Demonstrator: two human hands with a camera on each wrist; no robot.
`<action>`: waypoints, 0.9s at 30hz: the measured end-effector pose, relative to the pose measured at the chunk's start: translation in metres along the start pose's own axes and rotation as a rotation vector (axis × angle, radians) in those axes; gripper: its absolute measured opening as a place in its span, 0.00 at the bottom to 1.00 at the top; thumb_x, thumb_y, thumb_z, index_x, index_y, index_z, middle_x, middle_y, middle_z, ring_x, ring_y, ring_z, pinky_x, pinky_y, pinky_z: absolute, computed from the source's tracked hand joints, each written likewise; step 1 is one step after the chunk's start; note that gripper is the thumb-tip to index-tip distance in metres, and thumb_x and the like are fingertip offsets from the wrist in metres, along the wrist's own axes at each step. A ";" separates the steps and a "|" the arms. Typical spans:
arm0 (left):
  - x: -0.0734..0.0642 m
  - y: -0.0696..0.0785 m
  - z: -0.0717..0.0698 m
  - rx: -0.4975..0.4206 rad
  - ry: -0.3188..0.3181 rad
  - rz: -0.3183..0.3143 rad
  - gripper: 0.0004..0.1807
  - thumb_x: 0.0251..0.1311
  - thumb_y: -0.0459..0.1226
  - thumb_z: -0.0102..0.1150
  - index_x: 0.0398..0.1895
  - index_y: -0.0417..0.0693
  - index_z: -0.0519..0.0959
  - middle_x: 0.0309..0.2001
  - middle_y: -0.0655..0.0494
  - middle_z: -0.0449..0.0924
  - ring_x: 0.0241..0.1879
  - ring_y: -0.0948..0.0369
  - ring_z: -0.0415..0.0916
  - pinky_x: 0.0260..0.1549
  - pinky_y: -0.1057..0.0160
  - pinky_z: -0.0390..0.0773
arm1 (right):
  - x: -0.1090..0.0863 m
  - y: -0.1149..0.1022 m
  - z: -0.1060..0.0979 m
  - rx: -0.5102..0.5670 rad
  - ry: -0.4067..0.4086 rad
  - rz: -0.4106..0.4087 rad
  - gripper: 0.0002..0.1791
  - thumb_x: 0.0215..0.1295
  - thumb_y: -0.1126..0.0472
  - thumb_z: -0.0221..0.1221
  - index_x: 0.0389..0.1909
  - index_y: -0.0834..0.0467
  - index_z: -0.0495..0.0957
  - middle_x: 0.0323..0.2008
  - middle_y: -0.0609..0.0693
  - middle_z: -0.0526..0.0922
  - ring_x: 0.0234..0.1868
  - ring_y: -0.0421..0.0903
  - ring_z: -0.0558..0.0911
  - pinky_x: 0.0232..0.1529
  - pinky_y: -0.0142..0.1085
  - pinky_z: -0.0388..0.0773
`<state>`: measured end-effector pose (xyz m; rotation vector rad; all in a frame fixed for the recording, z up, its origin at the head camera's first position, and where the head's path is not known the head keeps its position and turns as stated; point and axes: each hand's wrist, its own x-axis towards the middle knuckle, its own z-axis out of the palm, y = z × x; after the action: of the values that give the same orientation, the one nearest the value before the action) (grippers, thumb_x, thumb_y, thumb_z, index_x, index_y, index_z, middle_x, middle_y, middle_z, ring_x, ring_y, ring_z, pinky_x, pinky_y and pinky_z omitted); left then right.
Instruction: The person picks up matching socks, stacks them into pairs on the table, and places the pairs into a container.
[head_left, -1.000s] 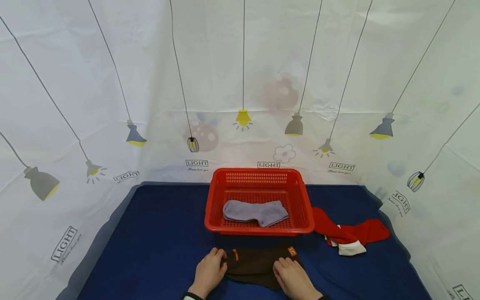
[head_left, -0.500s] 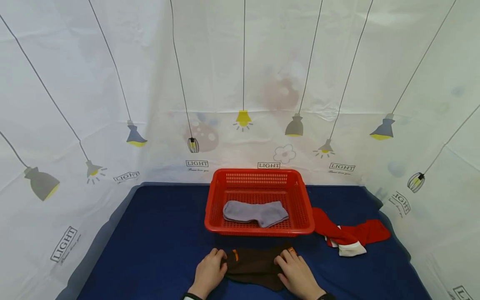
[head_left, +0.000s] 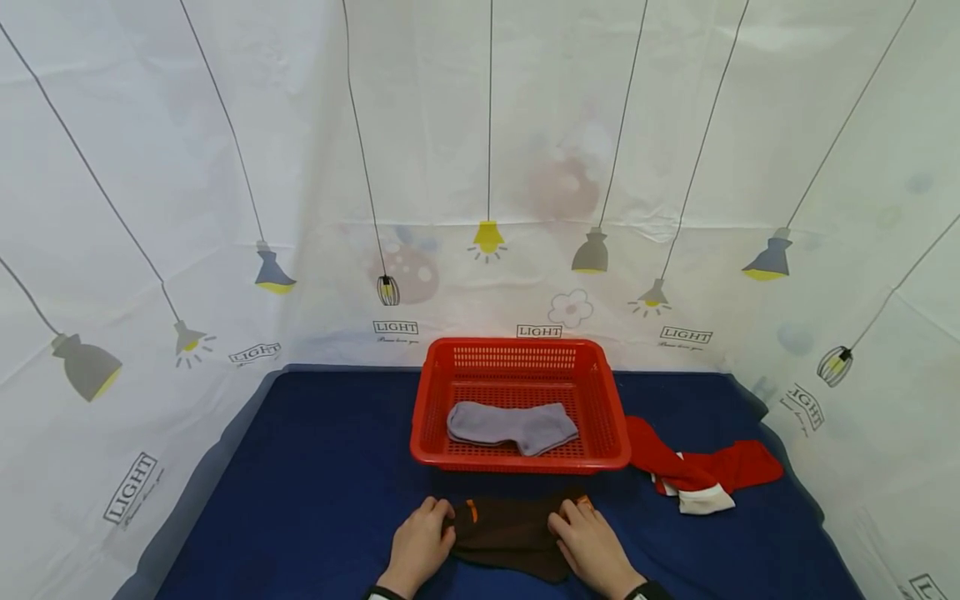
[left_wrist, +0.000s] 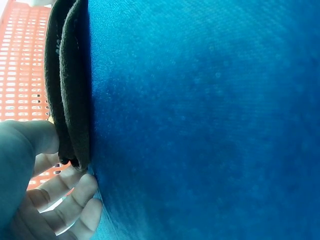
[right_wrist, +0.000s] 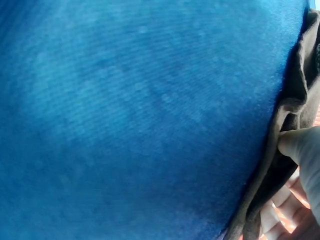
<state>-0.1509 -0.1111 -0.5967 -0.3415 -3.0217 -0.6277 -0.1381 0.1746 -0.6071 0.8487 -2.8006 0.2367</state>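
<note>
A pair of brown socks (head_left: pixel 510 531) with orange patches lies flat on the blue cloth, one layered over the other. At their left end, my left hand (head_left: pixel 420 542) pinches the edge; in the left wrist view the thumb presses one side of the layered brown fabric (left_wrist: pixel 75 95) and fingers curl at its end. My right hand (head_left: pixel 594 550) grips the right end, covering part of a patch. Seen from the right wrist, its thumb (right_wrist: pixel 300 145) sits between the layers of fabric, with fingers on the far side.
Just beyond the brown socks stands a red perforated basket (head_left: pixel 517 463) holding folded grey socks (head_left: pixel 513 425). Red socks with white parts (head_left: pixel 738 463) lie to the basket's right. A white printed curtain (head_left: pixel 315 208) surrounds the blue cloth (head_left: pixel 300 483).
My right hand has shifted slightly up and right along the socks' right end and now covers more of the orange patch. The left hand keeps its place.
</note>
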 end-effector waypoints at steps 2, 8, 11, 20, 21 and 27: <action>0.000 0.000 0.000 -0.003 -0.006 -0.005 0.07 0.46 0.38 0.64 0.28 0.55 0.75 0.26 0.61 0.69 0.22 0.62 0.70 0.18 0.61 0.67 | 0.000 -0.001 -0.002 0.004 -0.015 0.007 0.15 0.49 0.58 0.66 0.27 0.47 0.67 0.27 0.42 0.64 0.26 0.41 0.66 0.25 0.30 0.57; 0.000 -0.001 0.001 -0.006 -0.011 -0.006 0.07 0.47 0.39 0.63 0.28 0.56 0.75 0.26 0.61 0.69 0.22 0.63 0.69 0.18 0.62 0.67 | -0.002 -0.003 -0.012 0.027 -0.050 0.015 0.14 0.51 0.57 0.65 0.27 0.46 0.66 0.28 0.42 0.64 0.28 0.40 0.65 0.26 0.30 0.56; 0.000 -0.001 0.000 -0.002 -0.002 -0.003 0.07 0.46 0.39 0.64 0.28 0.55 0.75 0.26 0.61 0.69 0.22 0.62 0.70 0.18 0.62 0.67 | -0.004 -0.004 -0.018 0.051 -0.058 0.013 0.13 0.52 0.58 0.64 0.27 0.46 0.66 0.30 0.41 0.64 0.29 0.39 0.65 0.26 0.30 0.55; 0.000 0.000 -0.002 0.000 0.001 0.004 0.07 0.46 0.37 0.64 0.28 0.55 0.75 0.25 0.62 0.68 0.22 0.63 0.70 0.18 0.62 0.68 | -0.008 -0.007 -0.031 0.137 -0.132 -0.027 0.13 0.53 0.58 0.63 0.27 0.46 0.66 0.29 0.39 0.64 0.29 0.37 0.64 0.26 0.29 0.57; 0.000 0.000 -0.002 0.000 0.001 0.003 0.07 0.46 0.37 0.64 0.28 0.55 0.75 0.25 0.62 0.68 0.22 0.63 0.70 0.19 0.62 0.68 | -0.009 -0.007 -0.032 0.147 -0.142 -0.036 0.13 0.53 0.59 0.63 0.27 0.46 0.66 0.29 0.39 0.64 0.28 0.37 0.64 0.26 0.29 0.57; 0.002 0.000 -0.002 -0.001 0.013 0.004 0.07 0.45 0.37 0.65 0.27 0.56 0.76 0.25 0.63 0.68 0.22 0.64 0.69 0.19 0.63 0.68 | -0.012 -0.007 -0.029 0.168 -0.178 -0.065 0.12 0.53 0.59 0.63 0.27 0.46 0.67 0.28 0.38 0.64 0.28 0.36 0.64 0.24 0.27 0.57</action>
<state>-0.1525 -0.1117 -0.5948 -0.3422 -3.0075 -0.6290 -0.1201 0.1817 -0.5814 1.0448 -2.9427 0.4106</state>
